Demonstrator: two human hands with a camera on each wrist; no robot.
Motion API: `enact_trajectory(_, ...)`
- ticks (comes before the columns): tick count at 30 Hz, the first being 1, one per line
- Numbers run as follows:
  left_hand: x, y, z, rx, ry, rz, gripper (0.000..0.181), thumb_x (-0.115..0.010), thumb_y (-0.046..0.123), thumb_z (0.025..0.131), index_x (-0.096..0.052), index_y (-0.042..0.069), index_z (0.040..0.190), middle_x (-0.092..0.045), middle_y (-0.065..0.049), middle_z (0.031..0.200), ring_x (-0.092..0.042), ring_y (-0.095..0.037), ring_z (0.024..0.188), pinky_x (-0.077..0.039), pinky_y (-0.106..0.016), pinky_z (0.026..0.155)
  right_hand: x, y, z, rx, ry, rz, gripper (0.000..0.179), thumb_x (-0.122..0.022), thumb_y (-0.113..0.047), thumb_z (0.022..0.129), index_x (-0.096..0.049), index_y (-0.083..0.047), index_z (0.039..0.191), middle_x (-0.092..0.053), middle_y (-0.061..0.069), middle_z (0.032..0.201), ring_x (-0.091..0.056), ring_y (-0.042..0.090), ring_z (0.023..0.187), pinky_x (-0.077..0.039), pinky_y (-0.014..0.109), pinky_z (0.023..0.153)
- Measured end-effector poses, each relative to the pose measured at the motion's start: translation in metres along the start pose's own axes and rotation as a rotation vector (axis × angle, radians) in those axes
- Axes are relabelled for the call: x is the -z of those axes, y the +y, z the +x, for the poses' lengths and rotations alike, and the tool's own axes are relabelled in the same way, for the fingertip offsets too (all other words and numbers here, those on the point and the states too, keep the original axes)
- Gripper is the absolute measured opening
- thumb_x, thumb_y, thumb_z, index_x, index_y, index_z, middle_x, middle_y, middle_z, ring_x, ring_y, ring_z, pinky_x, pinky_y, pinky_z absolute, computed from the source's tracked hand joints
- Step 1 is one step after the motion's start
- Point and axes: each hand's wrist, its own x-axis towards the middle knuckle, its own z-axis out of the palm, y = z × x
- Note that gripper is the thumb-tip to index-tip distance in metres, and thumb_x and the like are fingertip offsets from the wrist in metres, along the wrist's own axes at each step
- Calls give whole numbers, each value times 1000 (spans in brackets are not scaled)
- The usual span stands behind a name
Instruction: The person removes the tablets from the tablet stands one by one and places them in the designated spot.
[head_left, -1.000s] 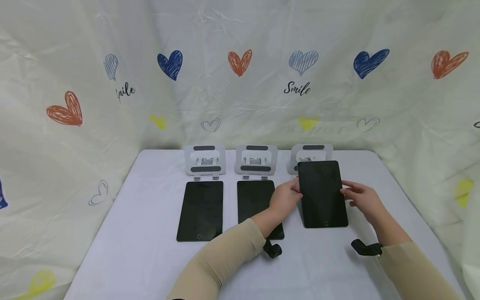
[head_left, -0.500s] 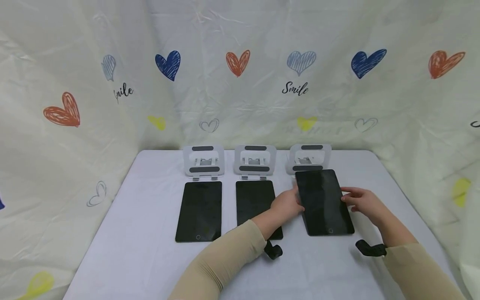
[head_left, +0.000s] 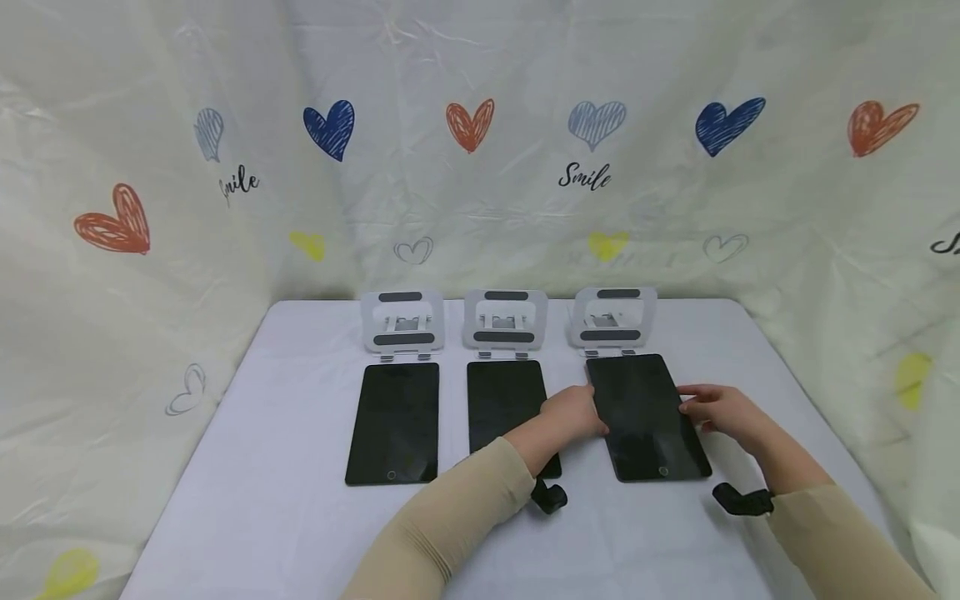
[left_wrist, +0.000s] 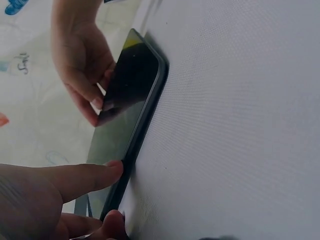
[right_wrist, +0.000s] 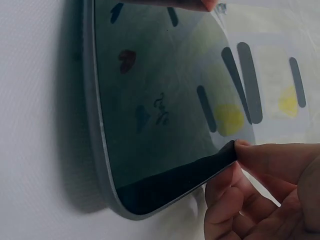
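A black tablet (head_left: 647, 421) is between both hands at the right, its screen up, close over the tabletop. My left hand (head_left: 572, 415) pinches its left long edge; in the left wrist view the thumb (left_wrist: 95, 179) lies on top with fingers below. Across from it, my right hand (head_left: 726, 414) grips the right edge; the right wrist view has the thumb (right_wrist: 270, 159) at the rim and curled fingers beneath. A shadow shows under the tablet there. Just behind its far edge stands a white tablet stand (head_left: 611, 335) with dark pads.
Two more black tablets lie face up, one at the left (head_left: 393, 425) and one in the middle (head_left: 502, 400), partly hidden by my left arm. Behind them stand two matching stands, left (head_left: 405, 339) and middle (head_left: 504, 337). A heart-printed curtain (head_left: 525, 200) hangs behind the white table (head_left: 247, 500).
Both hands have brought the tablet down and toward me, away from in front of the right stand, which is now almost fully visible. The other tablets and stands stay put.
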Motion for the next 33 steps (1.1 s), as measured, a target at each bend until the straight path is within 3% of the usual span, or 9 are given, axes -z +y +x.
enact_trajectory(15, 1, -1, 3, -24, -5, 104, 58, -83, 42, 78, -64, 18, 128, -66, 6, 122, -61, -9, 92, -51, -30, 71, -6, -10, 9, -52, 14, -55, 47, -59, -4, 94, -47, 18, 134, -66, 9, 86, -58, 19, 71, -51, 35, 63)
enact_trajectory(22, 2, -2, 2, -22, 1, 84, 56, -83, 41, 78, -65, 17, 125, -67, 4, 120, -60, -9, 88, -50, -30, 71, -8, -14, 15, -84, 18, -83, 46, -60, -3, 92, -50, 17, 131, -65, 10, 85, -58, 18, 69, -52, 33, 62)
enact_trajectory(26, 6, -2, 2, -20, 7, 73, 54, -83, 40, 78, -66, 16, 123, -68, 3, 118, -59, -10, 84, -50, -30, 70, -9, -16, 18, -58, 30, -105, 43, -61, -3, 90, -53, 17, 127, -65, 10, 82, -58, 18, 66, -51, 33, 61)
enact_trajectory(29, 6, -4, 3, -21, 8, 57, 57, -83, 40, 78, -65, 16, 127, -67, 4, 120, -60, -10, 89, -50, -30, 73, -8, -16, 18, -33, 39, -127, 43, -62, -4, 90, -53, 17, 126, -65, 13, 84, -59, 18, 67, -51, 33, 61)
enact_trajectory(33, 4, -8, 1, -42, -1, 22, 62, -77, 46, 83, -60, 20, 137, -63, 7, 129, -61, -8, 107, -50, -29, 84, -7, -15, 11, -37, 72, -168, 45, -61, -10, 94, -51, 16, 128, -64, 23, 96, -61, 17, 71, -52, 33, 64)
